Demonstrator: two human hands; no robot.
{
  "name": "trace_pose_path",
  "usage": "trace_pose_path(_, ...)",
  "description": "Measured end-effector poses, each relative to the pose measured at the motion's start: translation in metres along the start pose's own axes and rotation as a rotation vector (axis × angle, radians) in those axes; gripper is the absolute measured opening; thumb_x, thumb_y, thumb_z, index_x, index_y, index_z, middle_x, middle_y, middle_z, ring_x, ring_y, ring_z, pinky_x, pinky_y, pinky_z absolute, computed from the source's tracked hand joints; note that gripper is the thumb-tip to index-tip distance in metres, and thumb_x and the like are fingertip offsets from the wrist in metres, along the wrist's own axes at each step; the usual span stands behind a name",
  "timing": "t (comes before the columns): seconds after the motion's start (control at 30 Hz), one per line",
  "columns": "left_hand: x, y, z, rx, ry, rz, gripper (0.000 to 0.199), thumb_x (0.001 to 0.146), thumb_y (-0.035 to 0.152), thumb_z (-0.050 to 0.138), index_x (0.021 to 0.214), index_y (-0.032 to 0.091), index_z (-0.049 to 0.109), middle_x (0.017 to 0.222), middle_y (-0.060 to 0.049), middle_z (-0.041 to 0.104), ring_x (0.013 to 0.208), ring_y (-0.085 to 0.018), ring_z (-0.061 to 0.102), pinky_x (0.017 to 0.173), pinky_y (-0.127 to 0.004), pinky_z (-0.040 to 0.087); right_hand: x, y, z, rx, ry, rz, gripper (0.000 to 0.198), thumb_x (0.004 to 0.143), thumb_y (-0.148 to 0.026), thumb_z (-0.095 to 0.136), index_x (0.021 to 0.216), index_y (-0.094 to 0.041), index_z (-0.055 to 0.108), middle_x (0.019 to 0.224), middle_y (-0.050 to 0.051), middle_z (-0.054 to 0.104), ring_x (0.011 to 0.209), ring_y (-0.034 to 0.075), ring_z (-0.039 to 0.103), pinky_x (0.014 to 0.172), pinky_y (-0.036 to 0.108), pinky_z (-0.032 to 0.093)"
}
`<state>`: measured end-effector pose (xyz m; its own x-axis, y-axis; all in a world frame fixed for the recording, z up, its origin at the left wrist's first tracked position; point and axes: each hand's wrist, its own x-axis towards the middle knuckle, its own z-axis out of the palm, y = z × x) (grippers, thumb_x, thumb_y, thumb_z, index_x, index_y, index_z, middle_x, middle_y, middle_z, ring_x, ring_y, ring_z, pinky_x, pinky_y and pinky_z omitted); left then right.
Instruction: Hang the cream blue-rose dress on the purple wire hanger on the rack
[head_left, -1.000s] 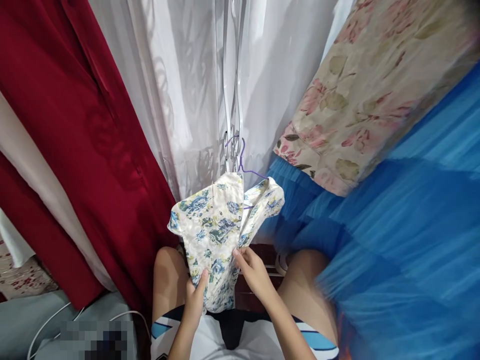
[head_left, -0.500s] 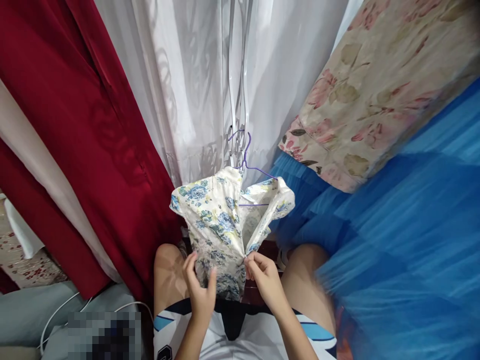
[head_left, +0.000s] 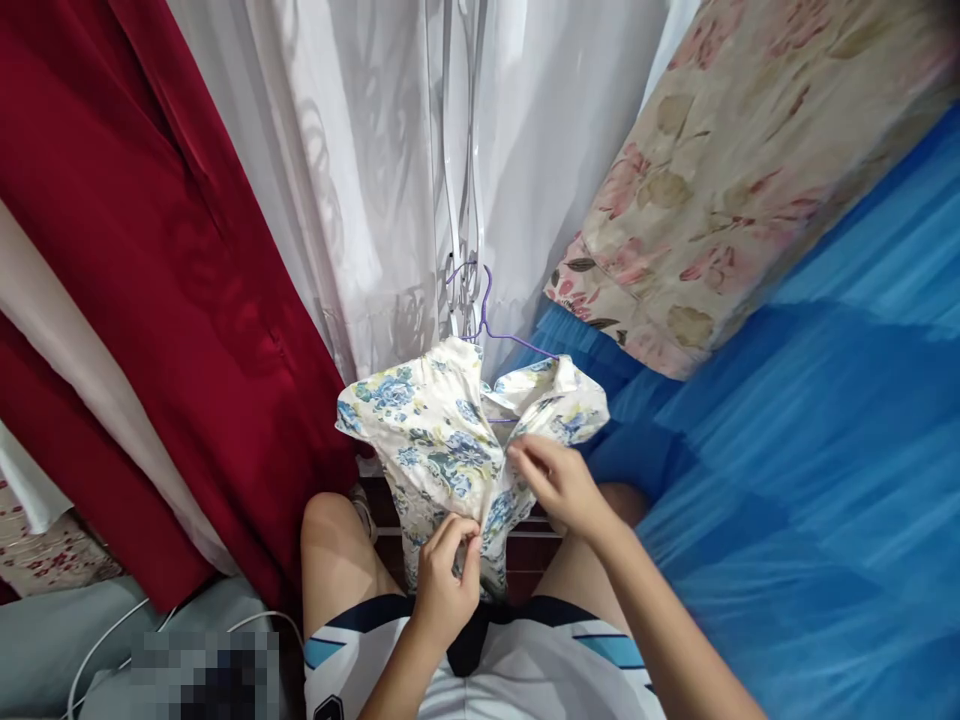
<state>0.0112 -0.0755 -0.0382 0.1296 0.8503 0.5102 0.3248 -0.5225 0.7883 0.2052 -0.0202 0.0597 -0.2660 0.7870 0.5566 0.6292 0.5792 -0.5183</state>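
A white short-sleeved floral dress [head_left: 420, 420] with blue flowers hangs on a purple wire hanger [head_left: 517, 341] between my knees. My left hand [head_left: 450, 570] pinches the cloth low on the dress, along its front opening. Higher up on the same line, my right hand [head_left: 559, 480] grips the edge of the opening between thumb and fingers. Below the right hand the two edges lie together; above it the neckline spreads apart. Whether a zipper or a button is in the fingers is hidden. The lower end of the dress is partly covered by my left hand.
White curtains [head_left: 360, 180] and white straps [head_left: 474, 180] hang behind the hanger. Dark red cloth [head_left: 225, 330] hangs at left; pink-flowered fabric [head_left: 675, 200] and blue tulle [head_left: 810, 500] fill the right. A white cable [head_left: 97, 645] crosses grey fabric at lower left.
My right hand has moved up along the front opening, which has drawn together below it. My left hand, spread beside the dress before, now pinches the cloth lower on the opening.
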Motion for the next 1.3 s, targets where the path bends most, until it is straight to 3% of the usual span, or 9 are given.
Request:
trace_pose_path(0.17,-0.008,-0.004,-0.006,0.065,-0.015,-0.053,0.013,0.094,0.021,0.049,0.086,0.020,0.059,0.083,-0.005,0.060,0.077,-0.018,0.059,0.071,-0.026,0.045,0.086,-0.009,-0.040,-0.178,0.097,-0.173,0.020,0.093,-0.025,0.050,0.075,-0.021,0.058,0.061,-0.003,0.053,0.055,0.012,0.045,0.057,0.024,0.028)
trace_pose_path(0.3,-0.013,-0.017,-0.007,0.049,-0.039,-0.098,0.016,0.094,0.023,0.050,0.084,0.019,0.061,0.083,-0.005,0.063,0.078,-0.019,0.061,0.072,-0.027,0.046,0.112,-0.027,-0.048,-0.177,0.241,-0.181,0.020,0.088,-0.019,0.054,0.069,-0.019,0.055,0.053,-0.006,0.042,0.050,0.009,0.037,0.055,0.023,0.024)
trace_pose_path(0.43,0.014,-0.013,-0.013,0.021,0.035,-0.020,0.017,0.094,0.026,0.052,0.099,0.020,0.066,0.098,-0.009,0.066,0.097,-0.022,0.063,0.088,-0.032,0.049,0.093,-0.044,-0.034,0.041,0.379,-0.079,0.022,0.085,-0.016,0.055,0.064,-0.019,0.050,0.053,-0.005,0.039,0.050,0.009,0.036,0.052,0.023,0.026)
trace_pose_path(0.6,0.104,0.044,-0.042,0.134,0.240,0.350,0.030,0.096,0.020,0.051,0.124,0.022,0.061,0.120,-0.011,0.060,0.110,-0.021,0.060,0.094,-0.035,0.049,0.070,-0.054,-0.009,0.439,0.529,0.142,0.020,0.081,-0.020,0.059,0.061,-0.018,0.057,0.053,-0.003,0.047,0.050,0.010,0.041,0.049,0.023,0.032)
trace_pose_path(0.73,0.166,0.091,-0.060,0.267,0.120,0.538,0.028,0.100,0.021,0.046,0.123,0.022,0.061,0.122,-0.008,0.062,0.112,-0.019,0.059,0.094,-0.034,0.049,0.070,-0.056,0.004,0.803,0.537,0.240,0.013,0.077,-0.022,0.063,0.065,-0.018,0.061,0.050,-0.004,0.049,0.046,0.009,0.040,0.047,0.023,0.032)
trace_pose_path(0.87,0.184,0.099,-0.059,0.399,0.023,0.543,0.018,0.100,0.023,0.047,0.098,0.016,0.064,0.095,-0.005,0.064,0.090,-0.016,0.062,0.080,-0.029,0.049,0.075,-0.051,0.012,1.001,0.458,0.325,0.017,0.075,-0.025,0.066,0.063,-0.018,0.059,0.048,-0.005,0.046,0.043,0.007,0.031,0.043,0.022,0.022)
trace_pose_path(1.07,0.187,0.100,-0.064,0.293,0.237,0.525,0.015,0.099,0.023,0.049,0.096,0.015,0.061,0.091,-0.004,0.061,0.082,-0.013,0.059,0.073,-0.023,0.046,0.065,-0.027,0.040,0.932,0.410,0.322,0.024,0.075,-0.029,0.068,0.059,-0.019,0.053,0.047,-0.006,0.044,0.044,0.008,0.033,0.045,0.023,0.022)
trace_pose_path(1.2,0.196,0.086,-0.106,0.219,0.474,0.428,0.018,0.098,0.028,0.051,0.099,0.015,0.063,0.090,-0.004,0.062,0.083,-0.013,0.060,0.074,-0.022,0.047,0.040,-0.015,0.054,0.913,0.328,0.384,0.024,0.076,-0.029,0.066,0.059,-0.019,0.052,0.046,-0.007,0.041,0.044,0.008,0.030,0.046,0.024,0.021)
trace_pose_path(1.3,0.191,0.048,-0.147,0.199,0.629,0.289,0.023,0.096,0.034,0.051,0.097,0.014,0.063,0.088,-0.004,0.063,0.080,-0.013,0.060,0.073,-0.022,0.047,0.021,-0.021,0.055,0.934,0.264,0.394,0.022,0.077,-0.028,0.065,0.062,-0.019,0.053,0.047,-0.007,0.040,0.044,0.008,0.029,0.046,0.023,0.021)
